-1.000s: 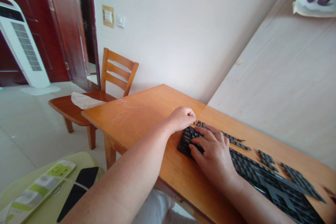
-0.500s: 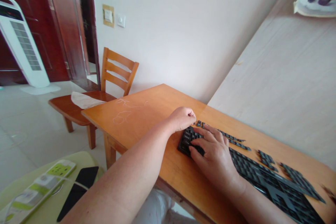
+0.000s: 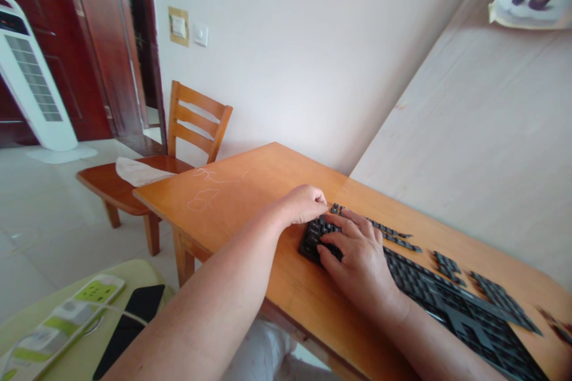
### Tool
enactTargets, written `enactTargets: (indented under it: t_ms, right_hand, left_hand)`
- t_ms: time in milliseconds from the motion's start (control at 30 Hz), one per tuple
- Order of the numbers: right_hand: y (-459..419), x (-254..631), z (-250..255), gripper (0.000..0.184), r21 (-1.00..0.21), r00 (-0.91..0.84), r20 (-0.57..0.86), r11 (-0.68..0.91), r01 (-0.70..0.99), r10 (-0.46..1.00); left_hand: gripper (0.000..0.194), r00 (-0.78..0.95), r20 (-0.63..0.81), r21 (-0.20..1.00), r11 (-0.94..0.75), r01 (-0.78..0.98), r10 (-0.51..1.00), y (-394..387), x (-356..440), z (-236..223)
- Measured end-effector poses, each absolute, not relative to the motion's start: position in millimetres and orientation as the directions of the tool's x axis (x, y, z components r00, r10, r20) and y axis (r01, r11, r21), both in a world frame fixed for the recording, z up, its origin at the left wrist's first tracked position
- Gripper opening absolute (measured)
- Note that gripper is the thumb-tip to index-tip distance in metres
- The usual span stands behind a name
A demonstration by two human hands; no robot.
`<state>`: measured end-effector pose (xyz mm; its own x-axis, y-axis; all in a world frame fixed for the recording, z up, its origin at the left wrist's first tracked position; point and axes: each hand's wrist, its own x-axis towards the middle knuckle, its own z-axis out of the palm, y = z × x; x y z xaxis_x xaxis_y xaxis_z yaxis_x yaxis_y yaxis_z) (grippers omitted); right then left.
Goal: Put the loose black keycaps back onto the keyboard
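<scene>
A black keyboard [image 3: 415, 274] lies on the wooden table [image 3: 250, 214], and its left end reaches under my hands. Over that end's far corner, my left hand [image 3: 308, 203] is closed, its fingertips pinched together; whatever they hold, if anything, is hidden. My right hand [image 3: 357, 253] rests on the keyboard with fingers spread across the keys, covering part of them. Rows of loose black keycaps [image 3: 393, 235] lie behind the keyboard, close to my right hand's fingers. A further group of keycaps [image 3: 503, 297] sits farther right.
A wooden chair [image 3: 196, 122] with a pale cloth [image 3: 140, 172] stands beyond the table's left end. At lower left, a pale green stool [image 3: 138, 271] bears a power strip [image 3: 67, 321] and a black phone [image 3: 129, 321] with a cable. Small dark items [image 3: 556, 324] lie at the table's right.
The whole view has shifted slightly, so things appear a little farther left. My left hand stays pinched at the keyboard's corner, and my right hand stays spread on the keys.
</scene>
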<state>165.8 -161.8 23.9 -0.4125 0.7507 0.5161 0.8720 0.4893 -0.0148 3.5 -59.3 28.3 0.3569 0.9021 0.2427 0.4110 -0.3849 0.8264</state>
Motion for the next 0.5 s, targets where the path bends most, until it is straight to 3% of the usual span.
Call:
enactTargets:
  t_ms: [267, 500]
  right_hand:
    - [-156.0, 174.2, 22.2, 0.011, -0.147, -0.347, 0.523, 0.483, 0.863, 0.779]
    - [-153.4, 174.3, 21.7, 0.013, -0.239, -0.310, 0.492, 0.469, 0.850, 0.813]
  left_hand:
    - [0.019, 0.182, 0.381, 0.860, -0.419, 0.291, 0.907, -55.1, -5.2, 27.1]
    - [0.016, 0.071, 0.336, 0.883, -0.341, 0.323, 0.939, -59.7, -7.3, 31.4]
